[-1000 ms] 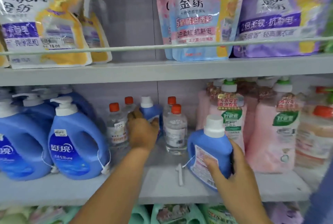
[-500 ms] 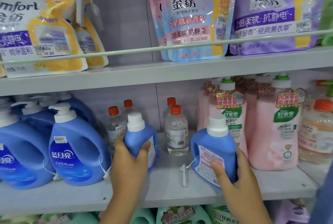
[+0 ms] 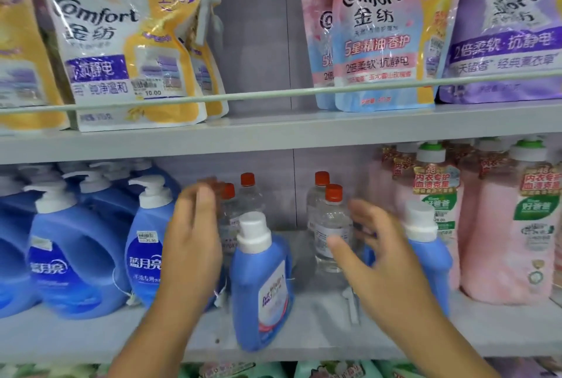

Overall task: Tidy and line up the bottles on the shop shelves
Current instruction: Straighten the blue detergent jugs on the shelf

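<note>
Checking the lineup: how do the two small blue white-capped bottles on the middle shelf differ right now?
The left small blue bottle stands near the shelf's front edge, fully in view; the right small blue bottle sits further back against the pink bottles, partly hidden by the right hand. Neither is held. Both share blue bodies and white caps.

Left hand [image 3: 194,244] and right hand [image 3: 377,256] raised, fingers [image 3: 360,213] spread, holding nothing.

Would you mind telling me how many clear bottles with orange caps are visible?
4: two left of centre, one behind the left hand, one further back; two right of centre. More may be hidden.
</note>
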`<state>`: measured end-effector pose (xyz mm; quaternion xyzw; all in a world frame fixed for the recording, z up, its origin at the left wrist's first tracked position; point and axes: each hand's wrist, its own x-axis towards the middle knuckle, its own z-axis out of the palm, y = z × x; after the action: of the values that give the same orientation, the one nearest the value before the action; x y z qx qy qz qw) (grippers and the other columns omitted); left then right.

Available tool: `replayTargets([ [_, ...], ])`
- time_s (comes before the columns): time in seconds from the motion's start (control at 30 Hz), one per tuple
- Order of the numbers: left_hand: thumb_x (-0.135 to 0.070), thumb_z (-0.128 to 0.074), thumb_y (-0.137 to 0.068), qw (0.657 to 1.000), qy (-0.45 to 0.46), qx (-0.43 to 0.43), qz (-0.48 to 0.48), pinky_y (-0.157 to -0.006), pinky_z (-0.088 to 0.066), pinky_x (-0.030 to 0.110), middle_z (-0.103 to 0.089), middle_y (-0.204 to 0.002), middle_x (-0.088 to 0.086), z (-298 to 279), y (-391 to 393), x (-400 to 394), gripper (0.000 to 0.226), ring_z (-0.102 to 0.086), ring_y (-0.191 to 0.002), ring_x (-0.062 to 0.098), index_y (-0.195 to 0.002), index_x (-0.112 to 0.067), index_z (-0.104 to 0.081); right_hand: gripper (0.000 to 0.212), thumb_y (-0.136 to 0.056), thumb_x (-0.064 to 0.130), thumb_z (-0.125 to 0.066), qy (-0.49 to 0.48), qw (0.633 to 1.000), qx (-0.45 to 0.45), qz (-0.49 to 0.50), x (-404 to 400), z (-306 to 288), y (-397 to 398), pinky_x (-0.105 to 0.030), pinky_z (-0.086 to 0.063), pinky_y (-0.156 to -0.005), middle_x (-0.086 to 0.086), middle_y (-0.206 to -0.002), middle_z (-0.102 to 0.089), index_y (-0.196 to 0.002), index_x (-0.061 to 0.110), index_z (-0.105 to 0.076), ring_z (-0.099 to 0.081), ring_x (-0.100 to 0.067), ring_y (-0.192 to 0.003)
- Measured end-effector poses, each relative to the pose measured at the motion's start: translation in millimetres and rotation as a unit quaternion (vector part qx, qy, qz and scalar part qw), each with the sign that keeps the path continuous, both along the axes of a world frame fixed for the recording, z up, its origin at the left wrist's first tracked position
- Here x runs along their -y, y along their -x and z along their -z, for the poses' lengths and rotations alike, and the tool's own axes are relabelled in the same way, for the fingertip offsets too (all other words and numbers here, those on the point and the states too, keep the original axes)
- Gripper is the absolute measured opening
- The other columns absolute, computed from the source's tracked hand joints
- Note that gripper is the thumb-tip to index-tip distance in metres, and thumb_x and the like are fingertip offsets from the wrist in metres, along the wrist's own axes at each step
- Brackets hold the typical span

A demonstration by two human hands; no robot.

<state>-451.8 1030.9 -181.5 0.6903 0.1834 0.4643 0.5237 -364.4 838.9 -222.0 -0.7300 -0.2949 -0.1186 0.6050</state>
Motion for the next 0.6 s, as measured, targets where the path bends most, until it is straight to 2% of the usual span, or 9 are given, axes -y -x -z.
replayTargets([
  [0.07, -0.034, -0.048, -0.102, 0.997, 0.039, -0.058, 0.026, -0.092, -0.048, 0.032, -0.069, -0.121, -0.009, -26.5, -25.8, -26.0, 0.022, -0.063, -0.111, 0.016, -0.113, -0.037, -0.066, 0.055, -0.087, 0.036, -0.072, 0.041, 0.998, -0.035, 0.039, -24.8, -11.9, -23.2, -0.02, -0.04, -0.097, 0.011, -0.138, -0.05, -0.134, 0.04, -0.045, -0.053, -0.008, -0.122],
  [0.13, -0.027, -0.053, -0.101, 0.983, -0.034, -0.182, 0.01, -0.098, -0.046, 0.036, -0.06, -0.137, 0.009, -40.6, -61.8, -47.8, 0.034, -0.06, -0.119, 0.032, -0.134, -0.018, -0.057, 0.067, -0.087, 0.029, -0.074, 0.056, 0.992, -0.045, 0.101, -47.6, -21.8, -46.9, -0.014, -0.032, -0.09, -0.002, -0.139, -0.046, -0.146, 0.023, -0.041, -0.05, -0.018, -0.123],
  [0.2, -0.031, -0.06, -0.096, 0.96, -0.102, -0.262, -0.008, -0.094, -0.046, 0.036, -0.053, -0.141, 0.012, -39.2, -90.6, -61.5, 0.053, -0.056, -0.123, 0.038, -0.142, -0.008, -0.045, 0.077, -0.084, 0.033, -0.076, 0.065, 0.985, -0.092, 0.129, -68.1, -19.5, -70.9, -0.017, -0.036, -0.089, -0.008, -0.134, -0.051, -0.149, 0.017, -0.039, -0.053, -0.024, -0.119],
  [0.23, -0.036, -0.062, -0.094, 0.943, -0.127, -0.308, -0.023, -0.095, -0.046, 0.037, -0.05, -0.143, 0.016, -35.2, -101.1, -65.4, 0.06, -0.054, -0.125, 0.039, -0.142, -0.007, -0.042, 0.077, -0.08, 0.04, -0.076, 0.068, 0.982, -0.115, 0.132, -76.4, -13.3, -80.6, -0.021, -0.043, -0.089, -0.009, -0.128, -0.055, -0.146, 0.02, -0.042, -0.058, -0.026, -0.114],
  [0.3, -0.044, -0.068, -0.089, 0.9, -0.155, -0.405, -0.041, -0.094, -0.047, 0.039, -0.053, -0.137, 0.019, -24.3, -110.2, -70.0, 0.066, -0.055, -0.123, 0.039, -0.135, -0.005, -0.041, 0.062, -0.069, 0.058, -0.071, 0.059, 0.978, -0.145, 0.137, -87.1, 9.3, -103.1, -0.036, -0.058, -0.084, -0.009, -0.112, -0.066, -0.124, 0.033, -0.054, -0.067, -0.029, -0.094],
  [0.37, -0.037, -0.075, -0.084, 0.875, -0.147, -0.46, -0.027, -0.091, -0.049, 0.039, -0.055, -0.134, 0.019, -16.5, -112.3, -72.3, 0.072, -0.057, -0.121, 0.037, -0.136, -0.003, -0.038, 0.046, -0.066, 0.055, -0.071, 0.045, 0.977, -0.144, 0.153, -92.1, 36.8, -122.2, -0.042, -0.061, -0.072, -0.007, -0.097, -0.069, -0.105, 0.032, -0.058, -0.07, -0.028, -0.08],
  [0.47, -0.027, -0.077, -0.083, 0.873, -0.16, -0.46, -0.019, -0.091, -0.049, 0.04, -0.056, -0.133, 0.018, -13.4, -111.9, -70.4, 0.076, -0.057, -0.121, 0.036, -0.139, -0.005, -0.031, 0.046, -0.071, 0.034, -0.081, 0.052, 0.979, -0.119, 0.16, -87.4, 32.9, -99.1, -0.027, -0.056, -0.073, -0.005, -0.1, -0.068, -0.111, 0.024, -0.06, -0.069, -0.021, -0.086],
  [0.57, -0.039, -0.085, -0.07, 0.866, -0.182, -0.463, 0.04, -0.079, -0.051, 0.034, -0.064, -0.12, 0.014, -14.9, -111.5, -67.3, 0.072, -0.064, -0.109, 0.032, -0.124, -0.007, -0.049, 0.037, -0.082, 0.023, -0.079, 0.049, 0.98, -0.166, 0.096, -82.4, 19.9, -77.1, -0.005, -0.039, -0.046, 0.008, -0.087, -0.06, -0.106, 0.025, -0.052, -0.061, 0.01, -0.062],
  [0.6, -0.046, -0.087, -0.061, 0.867, -0.176, -0.461, 0.074, -0.077, -0.052, 0.032, -0.068, -0.115, 0.014, -14.0, -110.8, -66.0, 0.075, -0.066, -0.105, 0.031, -0.117, -0.008, -0.056, 0.037, -0.086, 0.02, -0.077, 0.061, 0.98, -0.179, 0.067, -85.1, 18.0, -71.4, -0.003, -0.036, -0.041, 0.01, -0.087, -0.056, -0.108, 0.027, -0.048, -0.055, 0.011, -0.057],
])
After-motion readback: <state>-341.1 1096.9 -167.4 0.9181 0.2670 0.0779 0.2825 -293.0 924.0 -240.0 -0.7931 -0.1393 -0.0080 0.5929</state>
